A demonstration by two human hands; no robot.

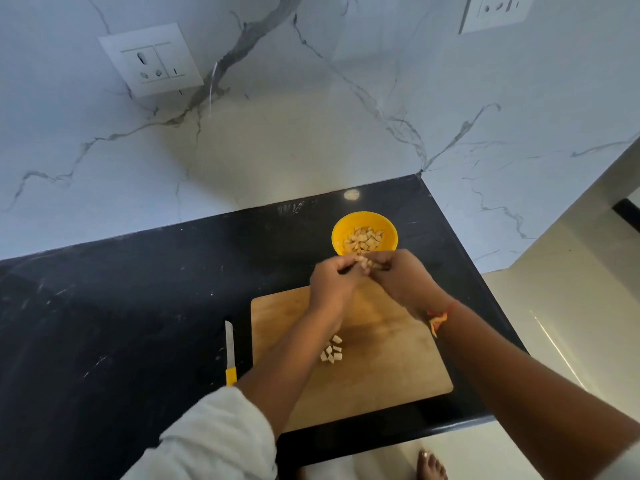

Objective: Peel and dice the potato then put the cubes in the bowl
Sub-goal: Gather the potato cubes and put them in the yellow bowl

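Potato cubes [363, 240] are heaped in a yellow bowl [337, 233], which stands on a black counter [138, 306] just beyond the far edge of a wooden cutting board [381, 368]. Both hands are brought together over the near rim of the bowl. The left hand [332, 282] and the right hand [401, 278] are curled inward with fingertips meeting, and a small handful of held cubes [365, 263] is pinched between them; the picture is slightly blurred here, so the exact number cannot be told. A small cluster of loose cubes [331, 349] is left on the board, partly hidden beside the left forearm.

A knife [229, 351] with a pale blade and yellow handle is laid on the counter just left of the board, its tip pointed away from the person. A white sleeve [221, 438] is pushed up on the left arm, and a red and yellow thread [438, 317] is tied around the right wrist. White veined marble walls [311, 133] with two switch sockets are seen behind the counter. A bare foot [431, 465] is seen on the pale floor below.
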